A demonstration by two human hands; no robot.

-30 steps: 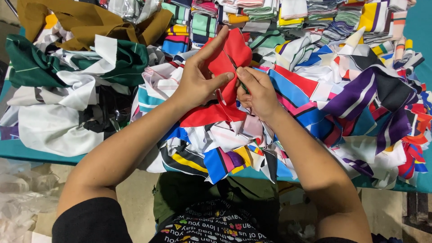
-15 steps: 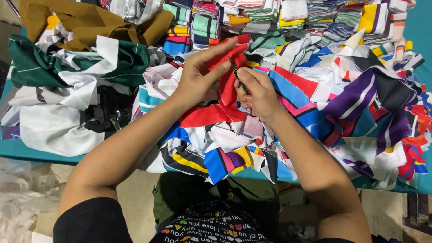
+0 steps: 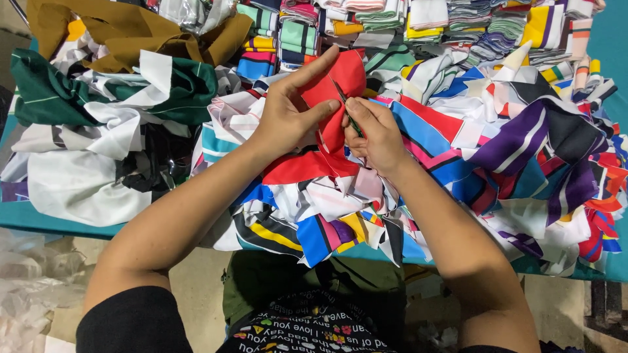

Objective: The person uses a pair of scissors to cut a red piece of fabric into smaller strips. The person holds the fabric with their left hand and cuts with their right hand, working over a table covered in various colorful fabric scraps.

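Red cloth piece (image 3: 333,98), thin and limp, held upright above the scrap heap (image 3: 340,209) at table centre; left hand (image 3: 288,111) pinches its edge, thumb to forefinger. Right hand (image 3: 373,134) closed around small dark snips (image 3: 350,117), blades at the fabric. Risk: fingertips sit near the blades; slack cloth may bunch, skewing the cut

Two hands, one red cloth, scraps past counting

Two hands are in view, a left hand (image 3: 288,114) and a right hand (image 3: 376,134), with one red piece of cloth (image 3: 333,98) between them. One teal table (image 3: 39,219) carries it all. At its far left corner lie one brown cloth (image 3: 131,36) and one green cloth (image 3: 52,95). Folded stacks (image 3: 458,19) along the far edge and loose scraps (image 3: 523,144) are too many to count.
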